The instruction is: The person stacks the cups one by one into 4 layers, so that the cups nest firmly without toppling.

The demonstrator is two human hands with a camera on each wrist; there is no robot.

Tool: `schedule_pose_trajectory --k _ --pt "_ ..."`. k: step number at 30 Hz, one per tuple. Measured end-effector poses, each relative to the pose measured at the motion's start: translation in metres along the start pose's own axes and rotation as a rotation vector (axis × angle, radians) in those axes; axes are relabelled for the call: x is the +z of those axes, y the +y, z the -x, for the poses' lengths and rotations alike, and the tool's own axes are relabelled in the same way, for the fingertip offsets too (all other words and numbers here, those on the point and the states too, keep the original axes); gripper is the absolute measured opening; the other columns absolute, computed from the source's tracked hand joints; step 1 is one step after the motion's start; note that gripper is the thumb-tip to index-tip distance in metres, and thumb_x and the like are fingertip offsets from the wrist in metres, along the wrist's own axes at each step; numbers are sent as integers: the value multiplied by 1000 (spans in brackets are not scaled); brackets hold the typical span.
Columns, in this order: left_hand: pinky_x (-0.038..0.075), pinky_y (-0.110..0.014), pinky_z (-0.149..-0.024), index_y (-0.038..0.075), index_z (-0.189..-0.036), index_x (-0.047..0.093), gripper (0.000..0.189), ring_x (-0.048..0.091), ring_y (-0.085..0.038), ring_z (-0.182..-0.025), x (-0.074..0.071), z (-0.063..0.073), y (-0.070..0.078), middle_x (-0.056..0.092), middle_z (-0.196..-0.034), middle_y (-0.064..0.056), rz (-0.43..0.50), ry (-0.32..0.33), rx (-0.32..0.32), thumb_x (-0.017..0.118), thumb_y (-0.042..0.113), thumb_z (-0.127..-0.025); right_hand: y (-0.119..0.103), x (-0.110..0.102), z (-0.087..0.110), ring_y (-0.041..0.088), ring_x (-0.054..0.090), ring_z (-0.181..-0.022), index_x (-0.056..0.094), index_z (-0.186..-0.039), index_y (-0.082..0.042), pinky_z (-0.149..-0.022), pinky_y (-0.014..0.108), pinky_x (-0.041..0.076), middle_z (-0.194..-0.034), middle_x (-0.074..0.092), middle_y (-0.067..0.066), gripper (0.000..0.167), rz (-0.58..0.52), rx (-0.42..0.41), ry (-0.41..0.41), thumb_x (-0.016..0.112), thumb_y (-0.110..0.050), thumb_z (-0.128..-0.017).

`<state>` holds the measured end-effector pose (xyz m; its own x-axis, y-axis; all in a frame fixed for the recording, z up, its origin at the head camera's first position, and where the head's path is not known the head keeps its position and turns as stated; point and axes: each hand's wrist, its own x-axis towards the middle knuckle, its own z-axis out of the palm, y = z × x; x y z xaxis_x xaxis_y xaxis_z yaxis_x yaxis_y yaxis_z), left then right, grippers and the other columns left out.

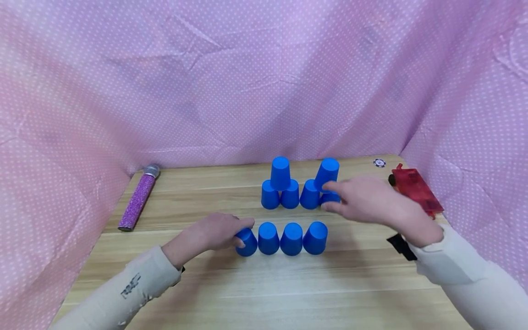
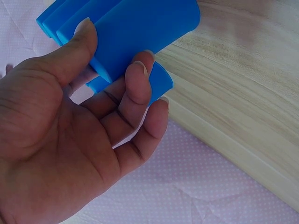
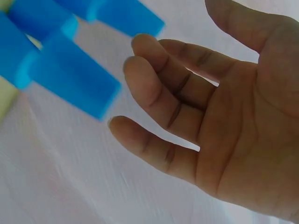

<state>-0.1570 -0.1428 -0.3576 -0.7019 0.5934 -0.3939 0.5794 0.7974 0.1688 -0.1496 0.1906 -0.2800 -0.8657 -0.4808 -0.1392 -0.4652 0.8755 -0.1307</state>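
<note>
My left hand (image 1: 216,231) grips the leftmost upside-down blue cup (image 1: 248,246) of the front row, thumb and fingers on its sides. In the left wrist view that cup (image 2: 147,35) lies between the thumb and curled fingertips. Three more blue cups (image 1: 292,239) stand to its right. Behind them are two small stacks, each with one cup across two others. My right hand (image 1: 369,201) hovers beside the right stack's top cup (image 1: 328,172), partly covering the cup below. In the right wrist view its fingers are loosely bent, with nothing between them and the palm.
A glittery purple microphone (image 1: 139,199) lies at the table's left edge. On the right are a translucent red object (image 1: 416,190) with a black round part and a poker chip (image 1: 379,162). Pink dotted cloth (image 1: 247,82) hangs behind and beside the wooden table (image 1: 288,293).
</note>
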Motion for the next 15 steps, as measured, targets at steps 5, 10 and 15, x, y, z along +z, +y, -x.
schedule_pose_trajectory --k 5,10,15 --pt "43 -27 -61 23 -104 50 29 54 -14 -69 -1 0 -1 59 -76 6 -13 8 4 73 35 -91 -6 34 -2 19 70 -89 59 -139 -13 -67 38 58 -106 75 4 58 -10 -7 -118 66 -49 -93" --pt "42 -27 -61 23 -105 51 28 55 -14 -69 -1 0 -1 58 -75 6 -2 0 3 73 35 -91 -8 57 -2 18 70 -89 56 -142 -15 -72 38 59 -103 75 2 64 -38 1 -181 69 -50 -90" --pt "42 -27 -62 24 -105 51 28 55 -14 -70 -1 0 0 58 -75 7 1 -9 -6 73 35 -91 -12 68 -1 25 72 -99 59 -139 -15 -77 44 60 -115 74 5 63 -52 3 -191 73 -49 -88"
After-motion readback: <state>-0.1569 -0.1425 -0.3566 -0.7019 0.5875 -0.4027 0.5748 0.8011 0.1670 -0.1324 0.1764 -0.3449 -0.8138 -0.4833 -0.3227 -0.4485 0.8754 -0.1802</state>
